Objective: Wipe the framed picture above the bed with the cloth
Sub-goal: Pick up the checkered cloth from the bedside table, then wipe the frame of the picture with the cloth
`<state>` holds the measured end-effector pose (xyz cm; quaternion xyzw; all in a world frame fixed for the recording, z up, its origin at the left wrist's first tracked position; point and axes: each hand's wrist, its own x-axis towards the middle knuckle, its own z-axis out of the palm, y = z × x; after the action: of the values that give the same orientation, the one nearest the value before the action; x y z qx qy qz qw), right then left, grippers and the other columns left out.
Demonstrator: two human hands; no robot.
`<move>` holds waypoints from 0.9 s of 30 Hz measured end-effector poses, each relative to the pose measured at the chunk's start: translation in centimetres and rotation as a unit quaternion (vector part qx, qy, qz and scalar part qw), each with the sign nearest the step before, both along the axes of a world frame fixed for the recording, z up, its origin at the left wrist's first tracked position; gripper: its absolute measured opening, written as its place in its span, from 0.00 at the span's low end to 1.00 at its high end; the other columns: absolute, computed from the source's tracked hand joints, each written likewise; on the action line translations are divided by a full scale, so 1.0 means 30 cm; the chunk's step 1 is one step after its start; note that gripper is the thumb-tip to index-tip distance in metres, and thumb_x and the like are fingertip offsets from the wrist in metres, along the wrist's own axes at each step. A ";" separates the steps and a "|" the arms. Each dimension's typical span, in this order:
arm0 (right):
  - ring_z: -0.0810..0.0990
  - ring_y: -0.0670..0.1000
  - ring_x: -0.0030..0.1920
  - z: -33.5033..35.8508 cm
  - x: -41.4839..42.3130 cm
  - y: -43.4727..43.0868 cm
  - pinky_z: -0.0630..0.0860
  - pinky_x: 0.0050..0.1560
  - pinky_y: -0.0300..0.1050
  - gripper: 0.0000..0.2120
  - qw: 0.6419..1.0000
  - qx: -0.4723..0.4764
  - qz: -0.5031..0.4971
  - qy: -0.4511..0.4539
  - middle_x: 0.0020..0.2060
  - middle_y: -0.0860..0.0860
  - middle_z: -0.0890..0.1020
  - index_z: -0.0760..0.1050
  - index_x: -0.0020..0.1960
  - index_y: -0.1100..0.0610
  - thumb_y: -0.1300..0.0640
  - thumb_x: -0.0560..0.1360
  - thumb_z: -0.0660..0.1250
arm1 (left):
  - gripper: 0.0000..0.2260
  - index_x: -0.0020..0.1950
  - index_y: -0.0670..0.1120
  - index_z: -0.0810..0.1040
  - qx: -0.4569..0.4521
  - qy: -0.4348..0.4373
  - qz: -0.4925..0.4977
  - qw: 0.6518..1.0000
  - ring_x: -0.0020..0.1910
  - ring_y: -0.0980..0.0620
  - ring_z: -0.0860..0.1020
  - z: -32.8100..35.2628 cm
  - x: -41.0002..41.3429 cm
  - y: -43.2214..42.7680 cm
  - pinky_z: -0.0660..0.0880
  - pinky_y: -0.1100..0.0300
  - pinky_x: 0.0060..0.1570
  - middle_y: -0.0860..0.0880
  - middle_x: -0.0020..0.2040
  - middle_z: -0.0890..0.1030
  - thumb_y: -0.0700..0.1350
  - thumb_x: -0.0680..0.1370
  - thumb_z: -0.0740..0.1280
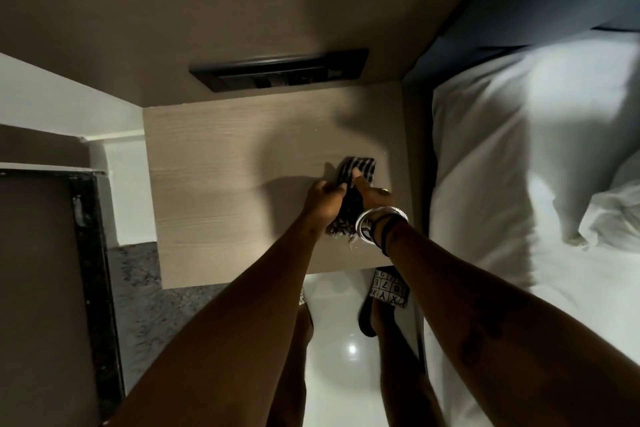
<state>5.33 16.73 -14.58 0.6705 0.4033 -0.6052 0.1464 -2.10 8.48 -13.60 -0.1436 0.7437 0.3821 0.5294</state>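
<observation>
A dark cloth with pale stripes (pixel 360 170) lies bunched at the right side of a light wooden bedside table (pixel 221 184). My left hand (pixel 323 199) and my right hand (pixel 372 196) both grip it from the near side, thumbs on top, with its frayed end hanging between my wrists. Silver bangles (pixel 375 222) ring my right wrist. The framed picture is not in view.
A black socket panel (pixel 280 71) sits in the brown wall panel above the table. The bed with white pillows (pixel 519 166) and sheets runs along the right. A dark-edged cabinet (pixel 52 288) stands at the left. My sandalled feet (pixel 388 291) stand on glossy white floor.
</observation>
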 end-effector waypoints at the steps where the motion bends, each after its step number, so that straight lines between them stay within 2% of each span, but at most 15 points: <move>1: 0.82 0.56 0.44 0.007 -0.002 0.003 0.77 0.56 0.52 0.26 1.000 -0.022 0.000 0.001 0.41 0.53 0.82 0.77 0.38 0.53 0.30 0.61 0.71 | 0.16 0.60 0.40 0.78 0.005 -0.017 0.002 1.000 0.53 0.41 0.81 0.009 -0.002 -0.004 0.80 0.51 0.48 0.40 0.56 0.82 0.49 0.77 0.66; 3: 0.82 0.59 0.52 0.041 -0.007 0.007 0.76 0.62 0.57 0.30 0.999 -0.041 -0.005 0.012 0.48 0.55 0.84 0.80 0.44 0.55 0.29 0.59 0.72 | 0.08 0.46 0.44 0.81 0.018 -0.038 -0.005 0.999 0.42 0.45 0.82 0.036 -0.004 -0.012 0.75 0.62 0.30 0.44 0.43 0.83 0.48 0.76 0.68; 4: 0.81 0.61 0.55 0.061 -0.008 0.008 0.74 0.64 0.58 0.34 0.998 -0.049 -0.016 0.024 0.53 0.56 0.83 0.81 0.49 0.56 0.29 0.58 0.72 | 0.06 0.43 0.46 0.80 0.027 -0.047 -0.002 0.999 0.39 0.46 0.81 0.051 -0.001 -0.017 0.74 0.64 0.28 0.46 0.41 0.83 0.47 0.77 0.68; 6: 0.81 0.62 0.57 0.121 -0.010 0.000 0.73 0.65 0.60 0.38 0.992 -0.089 -0.068 0.062 0.58 0.58 0.82 0.80 0.58 0.58 0.31 0.59 0.73 | 0.01 0.47 0.47 0.79 0.058 -0.063 0.014 0.996 0.40 0.49 0.83 0.094 0.004 -0.037 0.76 0.62 0.30 0.47 0.42 0.84 0.43 0.77 0.68; 7: 0.81 0.62 0.57 0.155 -0.011 -0.003 0.74 0.63 0.60 0.36 0.984 -0.116 -0.101 0.085 0.58 0.59 0.82 0.79 0.59 0.58 0.32 0.62 0.72 | 0.04 0.50 0.48 0.79 0.077 -0.062 0.016 0.995 0.41 0.51 0.83 0.118 0.007 -0.046 0.77 0.61 0.31 0.48 0.44 0.84 0.41 0.76 0.67; 9: 0.84 0.60 0.53 0.230 -0.003 0.002 0.78 0.53 0.58 0.31 0.968 -0.163 -0.141 0.131 0.53 0.58 0.85 0.80 0.57 0.56 0.32 0.69 0.65 | 0.11 0.57 0.46 0.78 0.098 -0.047 0.008 0.994 0.45 0.52 0.82 0.191 0.006 -0.058 0.77 0.60 0.36 0.48 0.49 0.84 0.39 0.75 0.68; 11: 0.87 0.57 0.47 0.293 0.010 0.015 0.81 0.43 0.52 0.29 0.953 -0.205 -0.148 0.169 0.47 0.56 0.87 0.82 0.53 0.55 0.32 0.74 0.58 | 0.15 0.61 0.43 0.76 0.099 -0.002 -0.022 0.995 0.48 0.49 0.81 0.286 0.001 -0.063 0.77 0.58 0.42 0.43 0.55 0.83 0.38 0.74 0.70; 13: 0.87 0.55 0.44 0.404 0.014 0.036 0.82 0.40 0.50 0.30 0.947 -0.222 -0.136 0.187 0.45 0.55 0.88 0.86 0.47 0.54 0.32 0.75 0.55 | 0.17 0.61 0.38 0.74 0.096 0.047 -0.051 0.993 0.50 0.47 0.79 0.401 -0.017 -0.064 0.76 0.57 0.45 0.39 0.57 0.81 0.36 0.73 0.71; 15: 0.87 0.54 0.44 0.527 0.019 0.055 0.81 0.41 0.51 0.31 0.948 -0.215 -0.126 0.198 0.44 0.54 0.88 0.87 0.44 0.54 0.31 0.74 0.56 | 0.19 0.62 0.35 0.72 0.111 0.082 -0.075 0.988 0.52 0.43 0.79 0.507 -0.025 -0.061 0.77 0.53 0.49 0.35 0.58 0.79 0.33 0.72 0.71; 17: 0.86 0.55 0.47 0.675 0.014 0.071 0.79 0.46 0.52 0.28 0.952 -0.197 -0.116 0.206 0.46 0.53 0.88 0.85 0.48 0.54 0.32 0.72 0.61 | 0.21 0.62 0.35 0.71 0.129 0.115 -0.099 0.980 0.55 0.40 0.79 0.628 -0.036 -0.053 0.77 0.50 0.54 0.35 0.58 0.79 0.32 0.71 0.72; 19: 0.84 0.56 0.52 0.802 0.009 0.081 0.78 0.47 0.53 0.27 0.953 -0.174 -0.103 0.224 0.47 0.54 0.88 0.83 0.52 0.54 0.33 0.69 0.64 | 0.22 0.62 0.37 0.71 0.147 0.140 -0.106 0.973 0.53 0.43 0.80 0.743 -0.042 -0.042 0.77 0.51 0.54 0.36 0.57 0.80 0.31 0.70 0.73; 22: 0.87 0.59 0.45 1.033 0.000 0.097 0.83 0.37 0.51 0.26 0.938 -0.165 -0.119 0.279 0.45 0.58 0.87 0.85 0.49 0.59 0.38 0.74 0.62 | 0.26 0.64 0.39 0.70 0.168 0.175 -0.098 0.965 0.52 0.43 0.81 0.961 -0.053 -0.011 0.78 0.47 0.56 0.39 0.54 0.80 0.33 0.69 0.75; 24: 0.87 0.60 0.44 1.160 0.004 0.107 0.83 0.36 0.51 0.26 0.925 -0.156 -0.142 0.315 0.45 0.60 0.87 0.81 0.52 0.62 0.39 0.76 0.60 | 0.29 0.66 0.39 0.69 0.183 0.195 -0.100 0.958 0.52 0.43 0.80 1.080 -0.050 0.018 0.78 0.49 0.56 0.39 0.55 0.79 0.34 0.68 0.76; 27: 0.83 0.62 0.55 1.365 0.051 0.120 0.79 0.51 0.58 0.33 0.899 -0.114 -0.191 0.376 0.55 0.61 0.84 0.78 0.60 0.62 0.34 0.73 0.61 | 0.32 0.68 0.41 0.69 0.231 0.212 -0.133 0.940 0.54 0.48 0.78 1.268 -0.043 0.059 0.76 0.56 0.55 0.43 0.57 0.77 0.41 0.67 0.78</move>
<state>6.86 20.33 26.37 0.4355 0.2203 -0.8708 -0.0592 -3.39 10.26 24.44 0.1672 0.7421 0.4911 0.4245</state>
